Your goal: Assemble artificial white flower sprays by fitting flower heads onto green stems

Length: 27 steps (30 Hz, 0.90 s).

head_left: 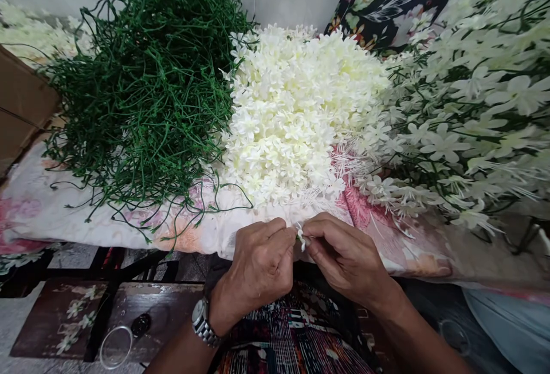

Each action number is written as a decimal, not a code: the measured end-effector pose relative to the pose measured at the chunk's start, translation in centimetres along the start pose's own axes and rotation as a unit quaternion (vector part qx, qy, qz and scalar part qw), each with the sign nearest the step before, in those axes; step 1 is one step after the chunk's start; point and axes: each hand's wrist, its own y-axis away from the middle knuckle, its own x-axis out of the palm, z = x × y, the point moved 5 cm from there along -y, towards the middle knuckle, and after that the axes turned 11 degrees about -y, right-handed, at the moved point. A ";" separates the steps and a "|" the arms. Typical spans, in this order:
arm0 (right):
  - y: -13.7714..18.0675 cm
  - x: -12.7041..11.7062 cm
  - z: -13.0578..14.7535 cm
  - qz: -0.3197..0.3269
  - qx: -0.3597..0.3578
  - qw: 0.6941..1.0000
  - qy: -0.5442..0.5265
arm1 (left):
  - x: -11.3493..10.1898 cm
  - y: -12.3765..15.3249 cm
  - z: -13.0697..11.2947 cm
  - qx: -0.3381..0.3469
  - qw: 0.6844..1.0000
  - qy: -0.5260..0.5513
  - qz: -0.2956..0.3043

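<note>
Your right hand [348, 254] is pinching a small flower [302, 239]

You are keeping both hands close together, and the flower is sitting between them, by the front edge of the cloth [107, 228]. Your right thumb and fingertips are grasping it from the right. Your left hand [262, 265] is clenching just beside it, fingers curling inward; they are hiding the palm, so I cannot tell what, if anything, it is gripping. A speck of green is showing at the flower, next to your left hand. A watch [203, 321] is circling your left wrist, and your patterned garment [296, 328] is showing below your hands.

Beyond your hands, a heap of white blossoms [292, 116] is lying on the cloth. To its left, a tangle of green stems [154, 87] is rising high, a few strands trailing over the cloth's front edge. To the right, white sprays [468, 128] are spreading, green showing among their petals. A dark floral bag [399, 2] is standing behind the blossoms, against the tiled wall [283, 2], and a brown box [21, 105] is standing at the far left
</note>
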 end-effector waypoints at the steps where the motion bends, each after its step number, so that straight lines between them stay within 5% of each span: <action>1: 0.1 0.0 -0.1 0.002 0.002 1.000 -0.001 | 0.0 0.0 0.0 -0.001 1.000 0.001 -0.001; 23: -0.1 0.6 0.0 0.004 -0.020 0.999 0.040 | 0.6 0.0 0.0 -0.021 0.999 -0.024 0.010; 27: -0.1 -0.1 0.3 -0.010 -0.017 1.000 0.014 | 0.2 0.1 0.3 -0.045 0.998 0.041 0.032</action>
